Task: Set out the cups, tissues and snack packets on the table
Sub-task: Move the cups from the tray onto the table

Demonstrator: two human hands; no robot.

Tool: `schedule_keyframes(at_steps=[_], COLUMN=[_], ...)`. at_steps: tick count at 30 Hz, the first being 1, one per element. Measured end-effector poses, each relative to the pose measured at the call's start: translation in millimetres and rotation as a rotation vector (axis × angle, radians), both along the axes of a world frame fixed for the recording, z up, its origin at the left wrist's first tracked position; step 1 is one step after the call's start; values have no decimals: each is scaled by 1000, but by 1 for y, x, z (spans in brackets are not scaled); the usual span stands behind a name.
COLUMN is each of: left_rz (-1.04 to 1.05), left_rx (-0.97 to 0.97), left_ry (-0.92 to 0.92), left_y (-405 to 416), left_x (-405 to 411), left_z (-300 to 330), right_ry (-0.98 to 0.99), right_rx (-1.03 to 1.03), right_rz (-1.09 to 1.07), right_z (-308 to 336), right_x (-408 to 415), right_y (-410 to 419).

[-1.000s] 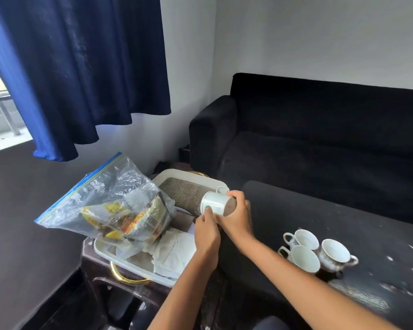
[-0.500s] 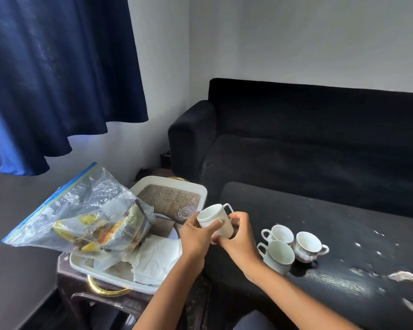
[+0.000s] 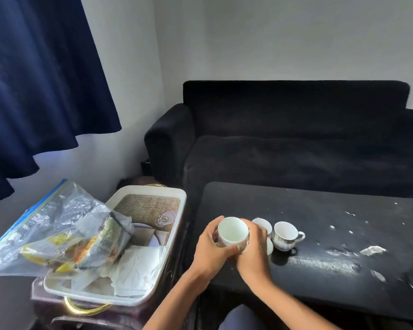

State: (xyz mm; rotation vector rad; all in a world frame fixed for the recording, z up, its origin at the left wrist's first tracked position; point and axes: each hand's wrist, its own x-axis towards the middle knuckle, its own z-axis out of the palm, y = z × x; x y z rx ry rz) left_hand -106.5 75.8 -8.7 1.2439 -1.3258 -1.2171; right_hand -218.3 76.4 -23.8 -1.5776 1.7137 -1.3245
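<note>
Black and scuffed with pale flecks, the low table (image 3: 320, 236) stands before a black sofa (image 3: 284, 139), a navy curtain (image 3: 38, 79) hanging at left. Both hands cup one upright white cup (image 3: 232, 231) at the table's near-left edge: left hand (image 3: 210, 248) and right hand (image 3: 253, 251) curl round its sides. Three teacups (image 3: 284, 234) sit just behind. Beside the table, a white tray (image 3: 177, 194) holds tissues (image 3: 136, 265) and a clear bag of snack packets (image 3: 65, 234).
</note>
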Motion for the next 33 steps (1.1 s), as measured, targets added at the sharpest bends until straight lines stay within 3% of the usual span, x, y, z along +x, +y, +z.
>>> schedule_keyframes(at_steps=[6,9,12,24,33], left_rz=[-246,-331,-357,-389,-387], left_rx=[6,-22,-1,61,116], left_ry=[-64,-78,-77,-117,-38], left_y=[14,23,28,27,20], left_x=[-34,-52,-70,-109,-128], left_z=[-4,-6,-13,-35,-51], right_ry=[-162,-140,-203,-152,-70], right_rx=[-73,-57,-15,-10,140], right_rz=[-179,-241,-344,-443,-411], right_z=[-19,-36,-42,-50,-70], right_x=[-34,-55,-67,-103,-115], right_y=[10,14,18,17,11])
